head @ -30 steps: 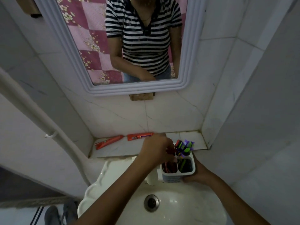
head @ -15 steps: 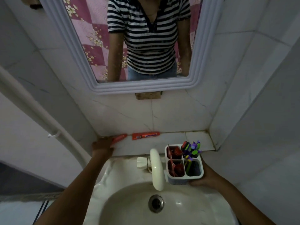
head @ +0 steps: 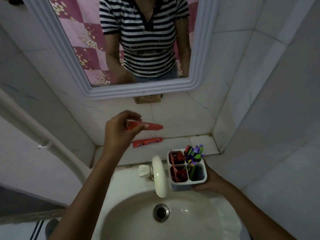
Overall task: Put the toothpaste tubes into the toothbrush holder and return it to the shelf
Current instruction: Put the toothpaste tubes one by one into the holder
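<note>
Left hand (head: 119, 130) grips a red toothpaste tube (head: 147, 126) above the shelf (head: 199, 143); right hand (head: 210, 181) holds the toothbrush holder (head: 187, 170) over the sink (head: 131, 213). Crowded left compartments may reject the tube, dropping it basinward; another tube (head: 147, 142) awaits.

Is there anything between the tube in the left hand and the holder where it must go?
Nothing visible blocks it. The left hand holds the toothpaste tube above the shelf; the holder in the right hand is open-topped, with the tap beside it.
</note>
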Available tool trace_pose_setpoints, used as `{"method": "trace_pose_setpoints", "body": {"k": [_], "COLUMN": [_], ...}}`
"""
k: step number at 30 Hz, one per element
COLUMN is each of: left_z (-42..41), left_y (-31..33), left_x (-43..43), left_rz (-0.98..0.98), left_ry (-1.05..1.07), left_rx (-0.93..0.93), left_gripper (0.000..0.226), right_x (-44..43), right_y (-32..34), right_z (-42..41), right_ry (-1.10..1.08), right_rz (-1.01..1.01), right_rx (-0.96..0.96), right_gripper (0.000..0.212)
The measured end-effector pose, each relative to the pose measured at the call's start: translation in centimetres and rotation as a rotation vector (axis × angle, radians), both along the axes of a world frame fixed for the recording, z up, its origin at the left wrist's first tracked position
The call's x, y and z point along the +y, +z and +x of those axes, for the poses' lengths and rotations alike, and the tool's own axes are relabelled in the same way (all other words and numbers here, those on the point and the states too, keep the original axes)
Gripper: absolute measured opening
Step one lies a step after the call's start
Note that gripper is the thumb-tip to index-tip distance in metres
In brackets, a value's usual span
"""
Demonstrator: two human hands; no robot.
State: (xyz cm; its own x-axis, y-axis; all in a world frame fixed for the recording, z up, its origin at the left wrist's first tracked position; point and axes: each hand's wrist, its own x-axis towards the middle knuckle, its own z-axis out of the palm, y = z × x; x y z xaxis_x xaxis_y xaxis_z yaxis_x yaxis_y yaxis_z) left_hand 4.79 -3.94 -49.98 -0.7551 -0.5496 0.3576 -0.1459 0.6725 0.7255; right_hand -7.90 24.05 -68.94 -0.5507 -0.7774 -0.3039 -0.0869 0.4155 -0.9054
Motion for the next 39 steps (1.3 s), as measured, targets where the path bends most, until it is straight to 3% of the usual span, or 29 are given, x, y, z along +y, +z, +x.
{"method": "trace_pose_setpoints", "body": {"k": [4, 10, 12, 15, 18, 20, 23, 26, 29, 32, 35, 39], "left_z": [-0.6, -2.6, -3.0, -4.1, -6.1, -7.3, -7.5, -6.8, -6.4, -6.1, -5.7, -4.6], "left_y": [3.4, -0.6, -1.5, -1.9, -4.3, -7.5, -12.7, -15.8, -16.8, -15.7, -11.2, -2.6], "left_x": [5.8, 10.7, 10.6, 7.7, 2.1, -1.6, -4.7, -5.3, -4.6, -3.5, -1.7, 2.0], "left_rz": [-0.013, -0.147, -0.109, 0.060, 0.010, -0.094, -0.255, -0.398, -0.421, -0.225, 0.019, 0.033], "left_ry": [-0.271, -0.489, -0.483, -0.374, -0.145, -0.044, -0.069, -0.131, -0.102, -0.087, 0.005, -0.108], "left_rx": [-0.210, -0.463, -0.439, -0.329, -0.297, -0.480, -0.829, -0.942, -0.881, -0.762, -0.456, -0.066], "left_gripper": [0.026, 0.038, 0.042, 0.030, 0.019, 0.024, 0.039, 0.044, 0.027, 0.021, 0.023, 0.021], "right_x": [-0.2, -0.5, -0.5, -0.2, 0.0, -0.1, -0.2, 0.0, -0.1, -0.2, -0.3, -0.3], "right_y": [0.6, 1.0, 0.8, 0.3, 0.0, -0.1, -0.7, -1.2, -1.2, -1.0, -1.0, -0.8], "right_z": [0.2, 0.1, 0.0, 0.0, 0.0, -0.1, -0.3, -0.4, -0.4, -0.3, -0.2, -0.2], "right_ry": [0.003, 0.015, 0.016, 0.007, 0.002, 0.005, 0.014, 0.001, -0.001, 0.015, 0.010, 0.015], "right_rz": [-0.022, -0.044, -0.054, -0.054, -0.059, -0.058, -0.063, -0.061, -0.061, -0.065, -0.064, -0.071], "right_rx": [0.001, 0.006, 0.010, 0.009, -0.004, 0.004, 0.014, 0.019, 0.011, 0.011, 0.024, 0.035], "right_gripper": [0.131, 0.127, 0.125, 0.126, 0.127, 0.125, 0.123, 0.123, 0.122, 0.120, 0.120, 0.123]}}
